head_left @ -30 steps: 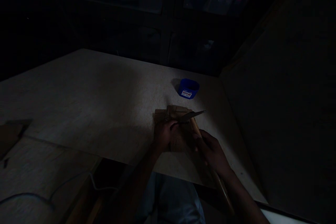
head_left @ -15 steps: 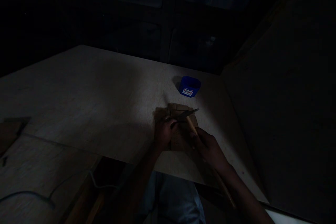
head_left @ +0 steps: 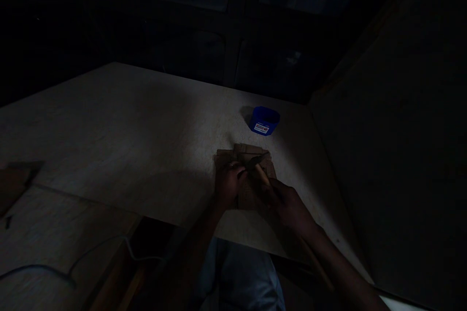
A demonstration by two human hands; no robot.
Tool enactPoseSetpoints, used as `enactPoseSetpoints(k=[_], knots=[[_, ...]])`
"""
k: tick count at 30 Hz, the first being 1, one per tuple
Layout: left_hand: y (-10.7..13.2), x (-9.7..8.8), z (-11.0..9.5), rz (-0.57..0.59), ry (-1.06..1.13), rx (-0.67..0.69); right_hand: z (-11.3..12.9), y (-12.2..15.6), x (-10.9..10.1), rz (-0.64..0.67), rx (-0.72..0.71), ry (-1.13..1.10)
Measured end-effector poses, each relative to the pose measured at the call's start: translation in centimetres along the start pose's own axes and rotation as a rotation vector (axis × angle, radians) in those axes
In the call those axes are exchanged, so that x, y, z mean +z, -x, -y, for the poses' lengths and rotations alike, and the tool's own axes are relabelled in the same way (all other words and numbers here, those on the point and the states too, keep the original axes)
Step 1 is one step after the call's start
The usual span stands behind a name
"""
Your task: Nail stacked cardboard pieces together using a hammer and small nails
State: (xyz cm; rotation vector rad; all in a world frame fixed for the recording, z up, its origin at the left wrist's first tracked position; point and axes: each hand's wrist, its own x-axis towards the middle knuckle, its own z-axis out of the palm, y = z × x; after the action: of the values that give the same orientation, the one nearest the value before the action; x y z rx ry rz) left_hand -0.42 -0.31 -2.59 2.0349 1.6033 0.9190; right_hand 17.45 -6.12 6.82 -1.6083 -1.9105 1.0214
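Note:
My right hand (head_left: 292,206) is wrapped round the wooden handle of a hammer (head_left: 261,173), whose long shaft runs back under my forearm. The dark hammer head (head_left: 256,160) is low over a flat piece of brown cardboard (head_left: 251,199), close to the fingertips of my left hand. My left hand (head_left: 228,184) rests on the left part of the cardboard with its fingers drawn together. What they pinch, if anything, is lost in the dark. The light is very dim.
A blue plastic tub (head_left: 264,121) with a white label stands behind the cardboard on the pale table (head_left: 164,131). At the far left lies a brown piece (head_left: 12,187). A cable (head_left: 40,267) runs along the lower left. A dark panel (head_left: 401,155) rises on the right.
The hammer head has dropped slightly and shifted left toward the cardboard and my left fingertips. My right hand moved with it. My left hand has stayed almost in place.

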Motion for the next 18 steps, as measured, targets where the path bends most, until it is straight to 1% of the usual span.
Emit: enactPoseSetpoints(k=[4,9,13,18], knots=[[0.0,0.1,-0.1,-0.019,0.048,-0.001,0.0,0.7,-0.3,-0.081,-0.011,-0.07],[-0.3,-0.4,-0.4,0.004,0.094,-0.023,-0.6,1.4,-0.4,-0.164,0.01,-0.141],[-0.6,-1.0,-0.3,0.045,0.118,0.0,-1.5,1.8,0.3,-0.207,0.024,-0.209],[-1.0,-1.3,-0.4,0.077,0.109,0.012,-1.9,2.2,1.5,-0.319,0.059,-0.28]])
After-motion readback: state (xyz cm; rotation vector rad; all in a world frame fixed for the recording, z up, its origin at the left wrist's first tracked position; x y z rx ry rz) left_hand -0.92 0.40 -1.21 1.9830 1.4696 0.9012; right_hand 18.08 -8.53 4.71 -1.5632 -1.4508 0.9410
